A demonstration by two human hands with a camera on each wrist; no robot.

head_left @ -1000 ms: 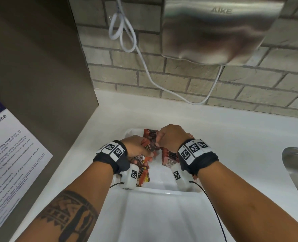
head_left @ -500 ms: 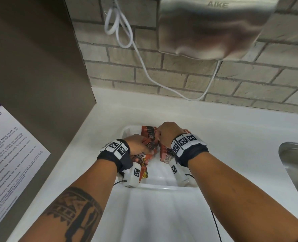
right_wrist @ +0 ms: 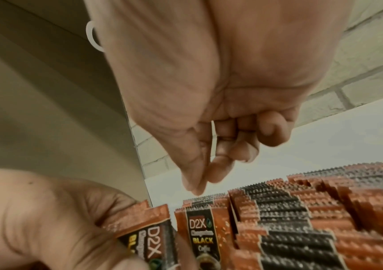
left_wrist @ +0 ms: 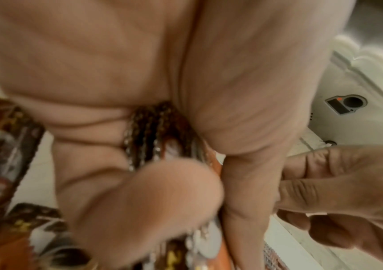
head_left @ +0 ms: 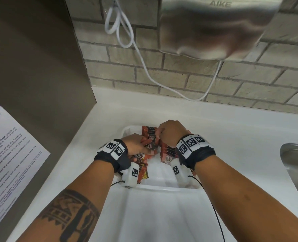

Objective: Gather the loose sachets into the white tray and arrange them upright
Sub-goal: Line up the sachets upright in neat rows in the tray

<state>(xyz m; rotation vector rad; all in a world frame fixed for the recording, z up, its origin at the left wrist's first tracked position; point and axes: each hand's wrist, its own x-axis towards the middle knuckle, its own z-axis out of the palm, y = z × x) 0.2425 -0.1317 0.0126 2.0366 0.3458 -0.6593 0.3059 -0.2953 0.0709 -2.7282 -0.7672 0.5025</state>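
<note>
Both hands work inside the white tray [head_left: 162,186], which stands on the white bench [head_left: 240,137] under the steel hand dryer [head_left: 214,27]. The left hand [head_left: 136,144] holds a small bundle of sachets [head_left: 149,144], the thumb and fingers closed around it; the left wrist view shows several crimped edges pressed between the fingers. The right hand [head_left: 169,132] has its thumb and forefinger closed together just above the standing row of sachets [head_left: 168,151], and I cannot tell if something thin is between them. I think the main danger is the row itself: the sachets stand only because they lean one on another, so a push from the incoming bundle, or from a wrist camera box, could make them fall like cards. The bundle could also slip and spread, because the foil looks smooth and the hold is on the edges only. Some loose sachets [head_left: 143,172] lie flat in the tray on the side of the left hand, partly under the wrist, and could be crushed or forgotten. The sachets are small flat packets, orange-brown with a black band, marked "D2X" and "BLACK", with saw-tooth ends. The row stands in the tray's right half, quite tight.
</note>
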